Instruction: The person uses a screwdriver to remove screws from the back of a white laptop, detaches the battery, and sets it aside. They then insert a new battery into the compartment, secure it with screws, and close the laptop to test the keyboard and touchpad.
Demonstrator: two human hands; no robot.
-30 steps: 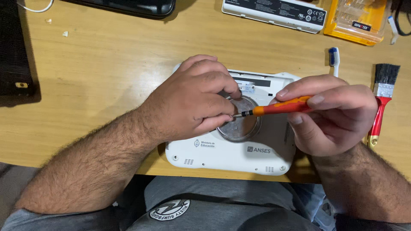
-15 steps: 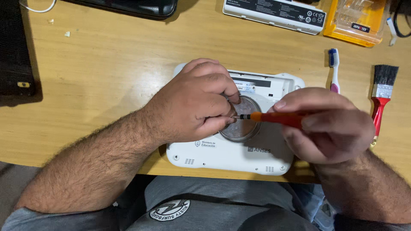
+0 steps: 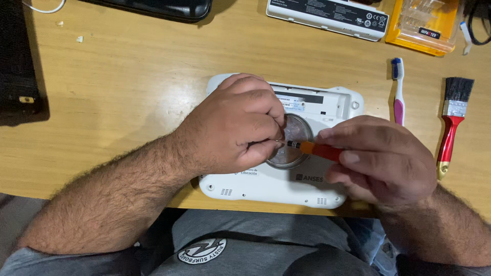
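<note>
A white laptop (image 3: pixel 271 186) lies bottom up at the front edge of the wooden desk, with a round silvery disc (image 3: pixel 294 133) set in its middle. My left hand (image 3: pixel 232 125) rests curled on the left half of the case, its fingertips pinched at the disc's left edge; whether they hold something small I cannot tell. My right hand (image 3: pixel 381 161) grips an orange-handled screwdriver (image 3: pixel 317 150) that points left, its dark tip right at my left fingertips over the disc.
A toothbrush (image 3: pixel 398 92) and a red-handled paintbrush (image 3: pixel 451 125) lie right of the laptop. A white battery pack (image 3: pixel 327 18) and a yellow bit case (image 3: pixel 424 25) sit at the back. Dark devices lie at the back left (image 3: pixel 153 7) and left edge (image 3: pixel 18 76).
My right hand has rolled over the screwdriver handle and lowered it, so less orange shows. The tip stays at the disc. My left hand has hardly moved.
</note>
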